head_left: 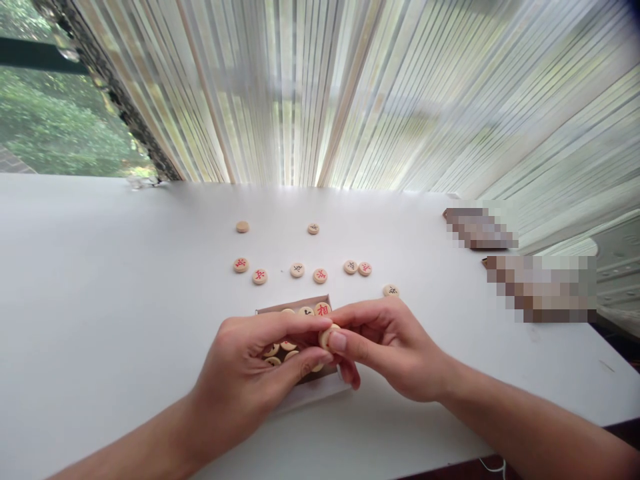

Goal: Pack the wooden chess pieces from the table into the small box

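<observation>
A round wooden xiangqi piece point(326, 337) is pinched between the thumb and fingers of my right hand point(400, 350). From the other side, my left hand point(250, 360) closes its index finger and thumb around the same piece. Below both hands sits a small open box point(320, 389) with several more xiangqi pieces inside. One of them, a piece with a red character point(323, 310), shows at the box's far right corner. My hands cover much of the box, and the face of the held piece is mostly hidden.
On the white table point(125, 300), several xiangqi pieces lie loose beyond the box, including a blank-looking one point(243, 227) and a black-marked one point(391, 291) near my right hand. Two blurred brown objects point(480, 230) lie at right. A pleated curtain point(300, 93) hangs behind.
</observation>
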`<action>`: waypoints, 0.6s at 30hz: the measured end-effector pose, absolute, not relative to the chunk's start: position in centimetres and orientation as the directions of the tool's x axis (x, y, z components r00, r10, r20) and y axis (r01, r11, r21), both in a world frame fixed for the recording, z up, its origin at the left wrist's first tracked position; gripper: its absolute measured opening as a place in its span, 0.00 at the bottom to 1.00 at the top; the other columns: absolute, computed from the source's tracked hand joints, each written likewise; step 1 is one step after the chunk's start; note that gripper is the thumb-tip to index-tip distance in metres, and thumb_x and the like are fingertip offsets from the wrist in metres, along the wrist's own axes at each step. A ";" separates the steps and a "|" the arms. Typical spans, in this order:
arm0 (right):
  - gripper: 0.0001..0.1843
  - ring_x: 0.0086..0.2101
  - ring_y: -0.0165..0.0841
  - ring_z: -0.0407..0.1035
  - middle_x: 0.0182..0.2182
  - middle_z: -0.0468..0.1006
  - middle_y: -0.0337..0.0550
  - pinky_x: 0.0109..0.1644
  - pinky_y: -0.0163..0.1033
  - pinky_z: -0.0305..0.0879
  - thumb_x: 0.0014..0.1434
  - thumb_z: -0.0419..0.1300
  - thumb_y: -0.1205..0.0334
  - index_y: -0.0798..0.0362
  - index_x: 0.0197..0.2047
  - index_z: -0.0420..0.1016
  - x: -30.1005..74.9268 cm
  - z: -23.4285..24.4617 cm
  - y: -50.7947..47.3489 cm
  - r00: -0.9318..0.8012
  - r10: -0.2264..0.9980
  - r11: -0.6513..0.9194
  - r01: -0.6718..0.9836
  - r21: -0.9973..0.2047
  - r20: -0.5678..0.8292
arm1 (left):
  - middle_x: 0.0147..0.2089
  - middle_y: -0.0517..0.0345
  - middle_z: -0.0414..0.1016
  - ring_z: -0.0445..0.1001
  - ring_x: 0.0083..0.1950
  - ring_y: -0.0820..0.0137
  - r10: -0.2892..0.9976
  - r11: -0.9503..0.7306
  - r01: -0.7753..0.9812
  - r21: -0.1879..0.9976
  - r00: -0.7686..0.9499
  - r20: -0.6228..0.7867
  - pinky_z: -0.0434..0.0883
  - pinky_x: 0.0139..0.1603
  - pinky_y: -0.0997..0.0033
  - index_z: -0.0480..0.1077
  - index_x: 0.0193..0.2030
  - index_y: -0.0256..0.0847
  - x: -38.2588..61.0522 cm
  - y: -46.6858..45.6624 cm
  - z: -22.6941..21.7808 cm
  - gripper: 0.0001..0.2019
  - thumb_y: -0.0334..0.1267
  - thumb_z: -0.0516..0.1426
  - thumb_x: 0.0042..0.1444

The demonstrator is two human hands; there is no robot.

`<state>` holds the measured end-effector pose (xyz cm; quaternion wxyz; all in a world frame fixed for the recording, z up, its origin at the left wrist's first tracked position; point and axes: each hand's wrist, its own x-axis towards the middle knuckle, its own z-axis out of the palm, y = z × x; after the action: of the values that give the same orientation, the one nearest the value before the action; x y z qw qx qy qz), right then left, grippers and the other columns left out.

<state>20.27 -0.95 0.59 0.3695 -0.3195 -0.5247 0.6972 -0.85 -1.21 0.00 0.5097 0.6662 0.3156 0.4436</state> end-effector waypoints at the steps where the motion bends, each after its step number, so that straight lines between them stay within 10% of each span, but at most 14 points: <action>1: 0.15 0.24 0.27 0.71 0.27 0.78 0.42 0.28 0.32 0.73 0.64 0.73 0.53 0.58 0.43 0.89 20.3 0.6 -0.9 -0.524 0.851 -0.166 -0.177 -0.970 -0.050 | 0.40 0.54 0.89 0.88 0.38 0.65 0.874 -0.279 -0.035 0.960 0.405 0.269 0.85 0.43 0.72 0.85 0.50 0.42 -0.8 -1.2 0.0 0.10 0.30 0.68 0.64; 18: 0.10 0.24 0.27 0.70 0.25 0.78 0.40 0.29 0.31 0.70 0.68 0.69 0.58 0.55 0.45 0.90 20.2 0.3 -1.2 -0.444 0.894 0.021 -0.111 -0.994 0.068 | 0.42 0.60 0.89 0.88 0.43 0.69 0.884 -0.250 -0.041 0.967 0.398 0.246 0.83 0.47 0.78 0.80 0.45 0.44 -0.5 -1.3 -0.3 0.08 0.27 0.67 0.63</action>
<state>20.18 -1.23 0.28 0.4083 -0.3337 -0.5863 0.6150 -0.54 -1.26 -0.27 0.5208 0.6541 0.3220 0.4442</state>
